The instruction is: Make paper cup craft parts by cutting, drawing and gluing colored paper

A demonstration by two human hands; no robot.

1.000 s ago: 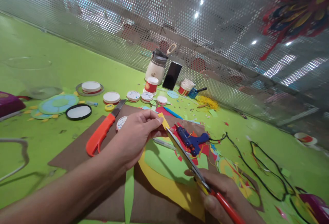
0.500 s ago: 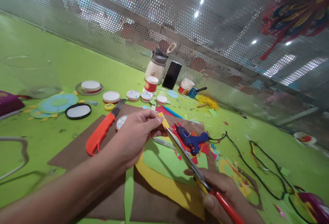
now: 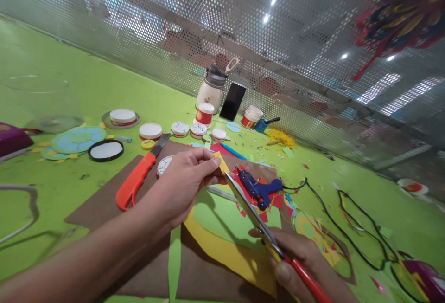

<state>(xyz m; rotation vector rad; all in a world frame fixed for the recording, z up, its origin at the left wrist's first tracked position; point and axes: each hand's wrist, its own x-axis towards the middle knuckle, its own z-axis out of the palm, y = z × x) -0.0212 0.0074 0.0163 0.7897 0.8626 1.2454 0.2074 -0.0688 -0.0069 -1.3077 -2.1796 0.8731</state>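
Note:
Pinched between the thumb and fingers of my left hand (image 3: 187, 177) is a small piece of yellow paper (image 3: 221, 162). My right hand (image 3: 299, 256) grips scissors (image 3: 255, 219) with red handles, and their blade tips touch the lower edge of that yellow piece. Beneath both hands lie green paper (image 3: 222, 217) and a larger yellow sheet (image 3: 229, 259) on brown board (image 3: 146, 266). Just beyond the blades rests a blue glue gun (image 3: 259, 187) among red scraps. An orange-handled saw or knife (image 3: 139, 177) lies left of my left hand.
Behind stand a white jug (image 3: 209, 92), a dark phone (image 3: 232, 101) and small red-and-white tubs (image 3: 204, 115). Several round lids (image 3: 150, 131) lie to the left. The black cord (image 3: 327, 217) loops across the right side. A perforated metal screen (image 3: 139, 29) borders the table.

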